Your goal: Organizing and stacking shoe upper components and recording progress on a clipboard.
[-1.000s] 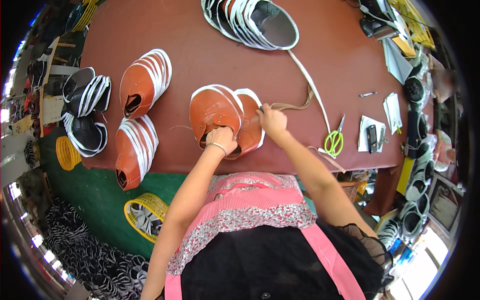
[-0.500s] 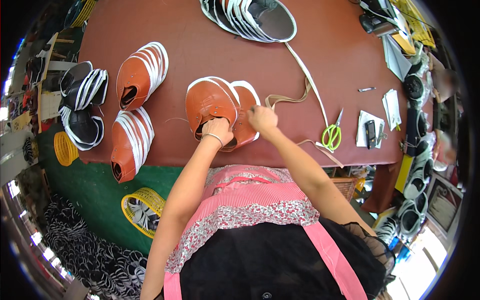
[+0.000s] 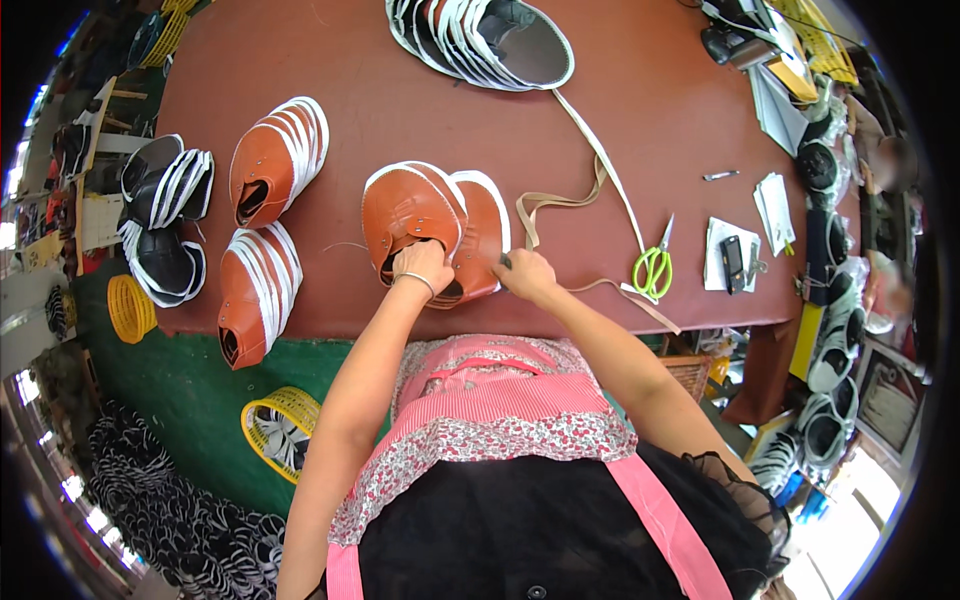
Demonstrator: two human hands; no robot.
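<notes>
Two orange-brown leather shoe uppers with white edging lie side by side at the table's near edge. My left hand (image 3: 425,263) is closed at the opening of the left shoe upper (image 3: 410,205), its fingertips hidden inside. My right hand (image 3: 527,273) is closed around a small dark object (image 3: 505,260), whose kind I cannot make out. That hand is at the right edge of the other shoe upper (image 3: 487,230), near its lower end.
Stacked brown uppers (image 3: 280,160) and another stack (image 3: 255,295) lie to the left, with black uppers (image 3: 180,180) beyond. A dark stack (image 3: 525,45) sits at the far side. Green-handled scissors (image 3: 652,272), tan tape (image 3: 560,197), papers and a pen (image 3: 720,176) lie right.
My right hand has moved toward me along the right upper's edge, and the small dark object shows more clearly. My left hand stays at the left upper's opening.
</notes>
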